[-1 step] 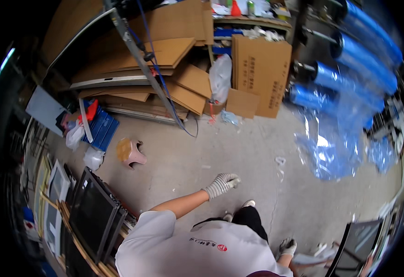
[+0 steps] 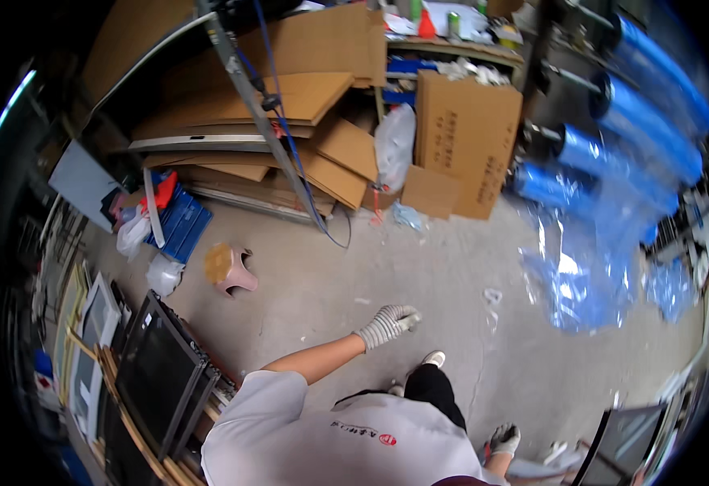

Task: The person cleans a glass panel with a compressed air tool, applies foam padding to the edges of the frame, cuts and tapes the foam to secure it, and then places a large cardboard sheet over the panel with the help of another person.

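Leaning at the far left, a white-framed panel (image 2: 99,348) is standing beside wooden strips (image 2: 115,377) and a stack of black-framed panels (image 2: 160,368), which are tilting near the person's left elbow. Just beyond them a blue crate (image 2: 183,228) is sitting on the concrete floor (image 2: 371,271), a red item lying over its upper part, and a pink stool (image 2: 233,267) with a tan top is standing near it. Farther back, brown cardboard sheets (image 2: 290,95) are lying in a loose pile behind a slanting metal pole. In the middle, the left hand (image 2: 388,326), wearing a striped glove, is hanging over the floor with its fingers curling together; I cannot tell how firmly they are closing. Behind it, a whitish plastic bag (image 2: 394,146) is resting beside a large cardboard box (image 2: 468,142), which is standing in front of a cluttered worktop (image 2: 452,47). The gloved right hand (image 2: 504,439) is hanging low, well apart from the left, its grip impossible to tell. Farther right, crumpled clear-blue film (image 2: 581,279) is spreading below blue film rolls (image 2: 642,117), while a dark-framed panel (image 2: 623,441) is leaning near the right hand.
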{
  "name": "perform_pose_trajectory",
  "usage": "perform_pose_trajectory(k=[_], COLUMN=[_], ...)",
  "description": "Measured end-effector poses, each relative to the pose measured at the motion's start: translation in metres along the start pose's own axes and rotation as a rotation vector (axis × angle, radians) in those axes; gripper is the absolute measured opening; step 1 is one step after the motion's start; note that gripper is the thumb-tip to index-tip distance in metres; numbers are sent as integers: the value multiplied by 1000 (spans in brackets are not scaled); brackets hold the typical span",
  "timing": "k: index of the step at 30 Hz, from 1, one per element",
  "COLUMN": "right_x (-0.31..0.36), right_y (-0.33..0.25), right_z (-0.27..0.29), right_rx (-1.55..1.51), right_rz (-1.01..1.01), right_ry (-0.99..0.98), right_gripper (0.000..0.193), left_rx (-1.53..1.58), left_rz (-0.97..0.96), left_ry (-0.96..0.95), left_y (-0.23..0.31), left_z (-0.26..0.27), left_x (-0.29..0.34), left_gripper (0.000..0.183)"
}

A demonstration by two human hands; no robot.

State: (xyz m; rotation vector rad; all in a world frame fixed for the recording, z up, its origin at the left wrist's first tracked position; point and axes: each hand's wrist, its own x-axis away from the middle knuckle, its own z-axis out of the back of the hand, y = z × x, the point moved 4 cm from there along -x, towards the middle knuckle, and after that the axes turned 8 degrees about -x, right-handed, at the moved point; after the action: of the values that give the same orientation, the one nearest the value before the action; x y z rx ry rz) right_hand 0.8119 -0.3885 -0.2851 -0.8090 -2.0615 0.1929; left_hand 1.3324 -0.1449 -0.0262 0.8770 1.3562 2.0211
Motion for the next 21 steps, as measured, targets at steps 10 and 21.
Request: perform_pose_trajectory(k=[10,21], right_x=[-264,-215], right_y=[98,175], right_z=[-252,-533], right_rx=[514,1289], right_rz=[-300,410], right_ry=[-98,-609], right_gripper=[16,12], left_rx=[-72,-454], left_rz=[-112,-208], left_ry=[683,1534], left_y=[20,101], left_z=[303,635], left_x=[-112,-150], left_gripper=[20,51])
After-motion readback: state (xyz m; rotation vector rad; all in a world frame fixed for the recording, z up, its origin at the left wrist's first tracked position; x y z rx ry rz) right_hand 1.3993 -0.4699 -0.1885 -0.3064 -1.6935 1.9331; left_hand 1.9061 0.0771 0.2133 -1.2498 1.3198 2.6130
